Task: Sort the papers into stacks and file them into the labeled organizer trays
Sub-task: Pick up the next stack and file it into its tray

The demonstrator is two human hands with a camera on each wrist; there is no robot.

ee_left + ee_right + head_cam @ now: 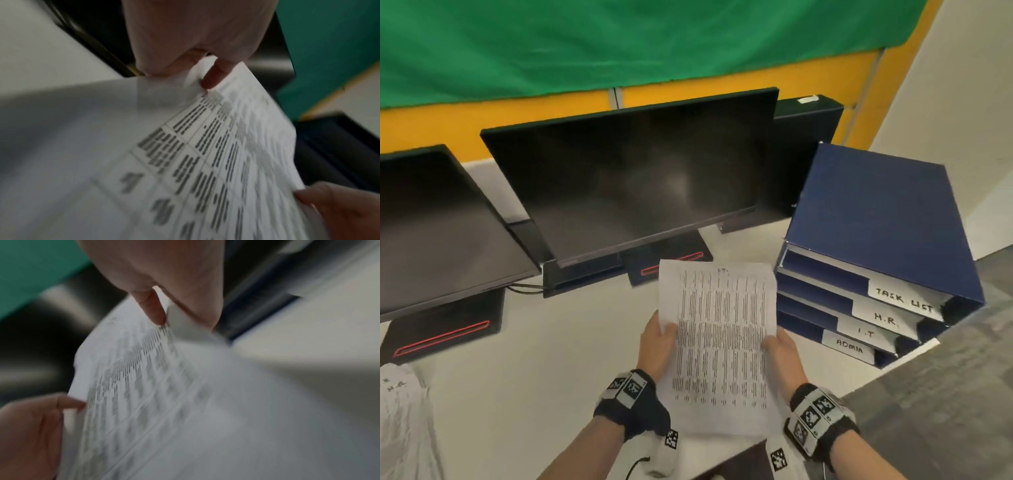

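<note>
A printed sheet of paper (722, 342) with dense table rows and "I.T." handwritten at its top is held up above the white desk (534, 370). My left hand (659, 337) pinches its left edge, thumb on the printed side. My right hand (779, 346) pinches the right edge the same way. The left wrist view shows the left hand (205, 71) pinching the paper (216, 154); the right wrist view shows the right hand (162, 311) pinching the paper (144, 378). A blue organizer (876, 212) stands right of the paper, its trays labeled TASK LIST (904, 298), H.R., I.T (866, 332) and ADMIN.
Two dark monitors (640, 171) stand at the back of the desk on black bases with red slots. More white papers (404, 411), one marked H.R., lie at the desk's left front. The desk's edge and grey floor (945, 394) are at the right.
</note>
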